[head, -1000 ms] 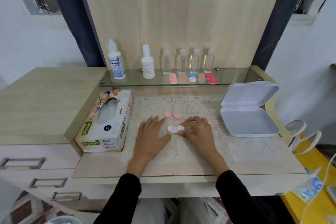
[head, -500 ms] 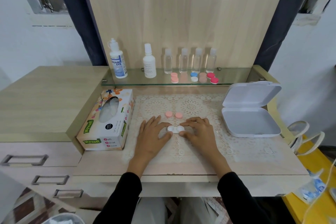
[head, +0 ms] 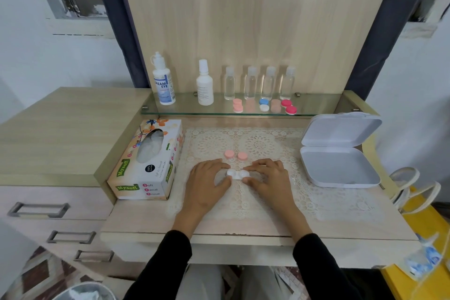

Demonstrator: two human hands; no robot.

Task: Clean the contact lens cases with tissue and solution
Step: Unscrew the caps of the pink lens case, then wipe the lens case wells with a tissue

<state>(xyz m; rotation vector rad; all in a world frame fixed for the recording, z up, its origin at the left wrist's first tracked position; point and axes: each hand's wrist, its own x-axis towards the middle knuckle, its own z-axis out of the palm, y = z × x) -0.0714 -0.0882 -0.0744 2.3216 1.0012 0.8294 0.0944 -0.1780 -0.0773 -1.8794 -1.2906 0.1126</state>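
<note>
Lens case (head: 238,174): white, twin cups, uncapped, flat on the lace mat (head: 328,200), pinned between your two hands.
Left hand (head: 207,179): fingers curled over the left cup, thumb at its near edge, gripping it.
Right hand (head: 270,175): forefinger and thumb pinch the right cup.
Pink caps (head: 229,154): two, just beyond your fingertips, not touching the cups.
Tissue box (head: 148,161): just left of your left hand. My read: that's your next reach.
Solution bottle (head: 163,80): on the glass shelf (head: 316,110), well beyond your left hand.
How: steady it with one hand only and free the other for a tissue. Don't knock the caps. Wipe each cup right to the bottom.
</note>
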